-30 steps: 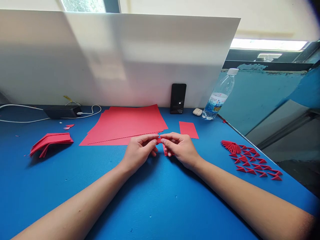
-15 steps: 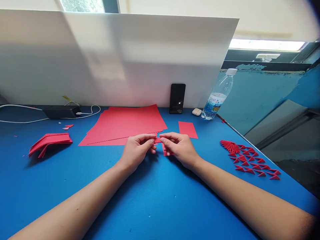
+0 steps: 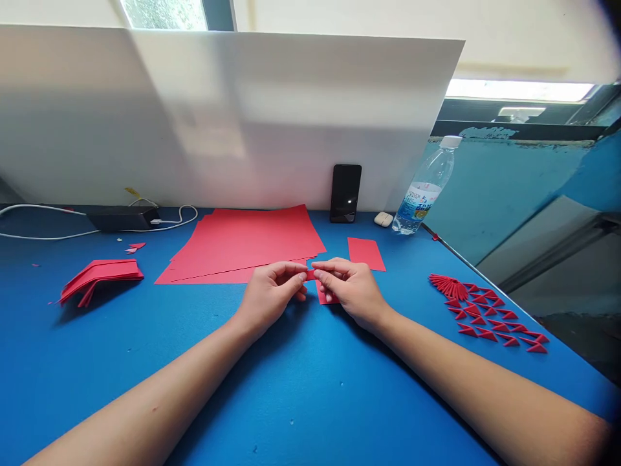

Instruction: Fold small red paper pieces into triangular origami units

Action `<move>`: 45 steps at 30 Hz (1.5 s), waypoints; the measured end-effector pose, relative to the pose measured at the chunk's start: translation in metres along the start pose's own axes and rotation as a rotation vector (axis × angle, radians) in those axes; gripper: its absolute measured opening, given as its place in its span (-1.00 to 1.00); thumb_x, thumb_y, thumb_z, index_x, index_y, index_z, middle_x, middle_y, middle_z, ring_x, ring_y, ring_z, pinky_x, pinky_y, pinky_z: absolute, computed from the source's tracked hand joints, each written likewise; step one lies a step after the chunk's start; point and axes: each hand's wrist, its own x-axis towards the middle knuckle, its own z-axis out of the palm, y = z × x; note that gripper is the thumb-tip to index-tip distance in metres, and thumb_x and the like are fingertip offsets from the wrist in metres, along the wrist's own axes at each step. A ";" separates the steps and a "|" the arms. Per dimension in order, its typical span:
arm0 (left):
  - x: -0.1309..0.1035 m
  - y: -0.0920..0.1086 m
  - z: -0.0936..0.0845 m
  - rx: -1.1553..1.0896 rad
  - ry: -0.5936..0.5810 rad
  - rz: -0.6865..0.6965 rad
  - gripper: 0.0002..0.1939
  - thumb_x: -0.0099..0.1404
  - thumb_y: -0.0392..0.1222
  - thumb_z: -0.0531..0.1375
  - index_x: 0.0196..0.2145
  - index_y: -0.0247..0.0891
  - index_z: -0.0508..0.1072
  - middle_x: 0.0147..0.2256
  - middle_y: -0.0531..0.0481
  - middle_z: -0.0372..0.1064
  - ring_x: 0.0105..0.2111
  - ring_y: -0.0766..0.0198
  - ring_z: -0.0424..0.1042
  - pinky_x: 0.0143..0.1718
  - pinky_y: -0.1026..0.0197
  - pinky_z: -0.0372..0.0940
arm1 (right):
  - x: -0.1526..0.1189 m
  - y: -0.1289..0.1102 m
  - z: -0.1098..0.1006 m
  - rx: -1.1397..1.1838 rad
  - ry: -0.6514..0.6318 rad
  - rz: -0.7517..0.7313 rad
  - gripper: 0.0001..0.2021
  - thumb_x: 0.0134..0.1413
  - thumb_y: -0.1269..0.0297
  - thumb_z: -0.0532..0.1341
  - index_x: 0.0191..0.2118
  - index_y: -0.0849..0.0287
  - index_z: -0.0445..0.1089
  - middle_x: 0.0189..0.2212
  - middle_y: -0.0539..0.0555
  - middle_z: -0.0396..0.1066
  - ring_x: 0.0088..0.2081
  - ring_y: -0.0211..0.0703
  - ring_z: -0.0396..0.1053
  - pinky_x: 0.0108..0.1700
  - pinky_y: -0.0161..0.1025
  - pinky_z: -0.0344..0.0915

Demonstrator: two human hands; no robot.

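A small folded strip of red paper (image 3: 310, 275) is pinched between both hands, just above the blue table. My left hand (image 3: 274, 288) grips its left end between thumb and fingers. At the other end, my right hand (image 3: 349, 289) holds it the same way, and the fingers cover most of it. Under the right fingers lies a red paper piece (image 3: 324, 294), partly hidden. Behind the hands rests a stack of large red sheets (image 3: 252, 236). A small red paper rectangle (image 3: 367, 254) lies beyond my right hand.
Folded red triangles (image 3: 485, 317) spread near the right edge of the blue table (image 3: 310, 388). At left sit a bundle of folded red paper (image 3: 99, 275) and a black power adapter (image 3: 123, 219). A phone (image 3: 346, 194), white earphone case (image 3: 383, 219) and water bottle (image 3: 422, 194) stand behind.
The view has shifted slightly, moving everything a little right and down. Both hands keep their pinch on the red paper strip, with the left thumb and fingers nearly unchanged.
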 end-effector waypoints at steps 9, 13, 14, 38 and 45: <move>0.000 -0.001 0.001 0.087 0.008 0.032 -0.76 0.21 -0.15 0.18 -0.25 -0.37 0.47 -0.45 -0.02 0.45 -0.58 0.35 0.41 -0.50 0.30 0.32 | 0.001 -0.001 0.002 -0.027 0.016 -0.038 -0.73 0.04 0.19 0.25 -0.23 0.32 0.47 -0.59 0.01 0.36 -0.62 -0.32 0.30 -0.55 -0.32 0.24; 0.001 -0.002 0.000 0.111 0.005 0.049 -0.76 0.22 -0.15 0.17 -0.24 -0.37 0.46 -0.48 0.01 0.43 -0.59 0.37 0.40 -0.50 0.31 0.30 | 0.001 0.001 0.002 -0.014 0.015 -0.035 -0.72 0.04 0.17 0.25 -0.22 0.31 0.46 -0.61 0.00 0.35 -0.63 -0.31 0.30 -0.56 -0.32 0.23; 0.001 -0.003 0.000 0.114 0.002 0.051 -0.76 0.23 -0.15 0.16 -0.23 -0.37 0.46 -0.49 0.01 0.43 -0.59 0.37 0.40 -0.49 0.31 0.30 | 0.001 0.001 0.002 -0.015 0.015 -0.034 -0.71 0.04 0.17 0.25 -0.22 0.31 0.46 -0.61 0.00 0.36 -0.63 -0.31 0.30 -0.56 -0.32 0.24; 0.001 -0.007 0.000 0.141 -0.013 0.083 -0.78 0.26 -0.13 0.12 -0.25 -0.33 0.43 -0.52 0.02 0.40 -0.59 0.35 0.39 -0.50 0.30 0.30 | 0.000 0.000 0.001 -0.146 -0.021 -0.041 -0.77 0.08 0.18 0.21 -0.26 0.26 0.43 -0.55 0.02 0.38 -0.59 -0.28 0.32 -0.48 -0.29 0.28; 0.000 -0.006 0.001 0.160 -0.036 0.105 -0.80 0.26 -0.15 0.11 -0.26 -0.32 0.44 -0.55 0.04 0.38 -0.61 0.36 0.36 -0.51 0.32 0.28 | 0.000 -0.003 0.002 -0.141 -0.038 -0.016 -0.77 0.07 0.17 0.20 -0.27 0.25 0.42 -0.52 0.02 0.39 -0.58 -0.28 0.32 -0.50 -0.29 0.28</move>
